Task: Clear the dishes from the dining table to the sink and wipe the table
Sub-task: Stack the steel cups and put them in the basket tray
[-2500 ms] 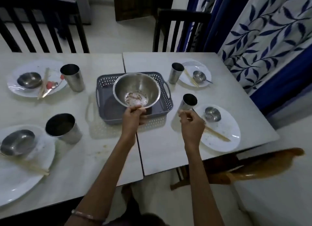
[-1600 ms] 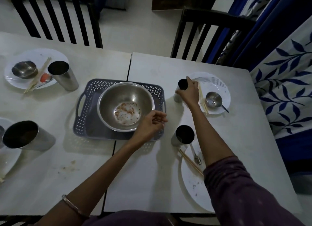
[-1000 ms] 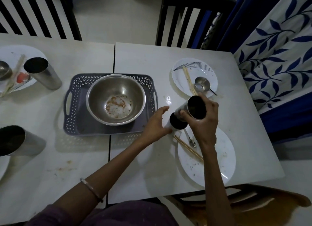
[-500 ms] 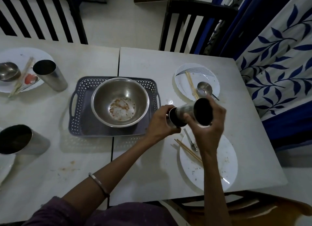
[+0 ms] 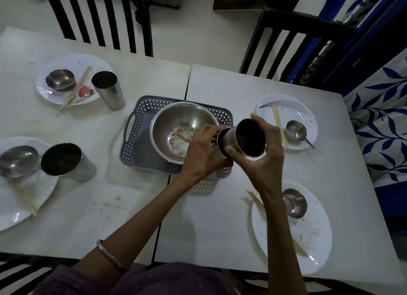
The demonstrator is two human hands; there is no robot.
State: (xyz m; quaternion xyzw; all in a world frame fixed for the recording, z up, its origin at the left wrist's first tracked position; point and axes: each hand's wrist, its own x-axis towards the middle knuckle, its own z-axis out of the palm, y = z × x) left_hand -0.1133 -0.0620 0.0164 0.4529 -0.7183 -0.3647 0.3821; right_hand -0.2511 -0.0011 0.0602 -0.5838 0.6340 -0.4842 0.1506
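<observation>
My right hand (image 5: pixel 259 160) grips a steel tumbler (image 5: pixel 250 138), tilted with its dark mouth toward me. It is nested into a second steel tumbler (image 5: pixel 221 138) that my left hand (image 5: pixel 204 153) holds; that one is mostly hidden by my fingers. Both hands hover over the right edge of a grey plastic tray (image 5: pixel 136 140). In the tray sits a large steel bowl (image 5: pixel 176 122) with food residue. On the table (image 5: pixel 220 217) lie white plates, each with a small steel bowl and chopsticks: far right (image 5: pixel 293 109), near right (image 5: pixel 308 235), far left (image 5: pixel 72 63), near left (image 5: pixel 19 204).
Two more steel tumblers stand on the left half, one at the far plate (image 5: pixel 109 93), one at the near plate (image 5: pixel 66 162). Dark wooden chairs (image 5: pixel 293 43) stand behind the table. A blue leaf-patterned curtain (image 5: pixel 383 109) hangs at the right. Crumbs (image 5: pixel 114 203) mark the table.
My right hand fetched the far tumbler and my left hand picked up the near one. The two tumblers have come together, one slid into the other, and moved left toward the tray.
</observation>
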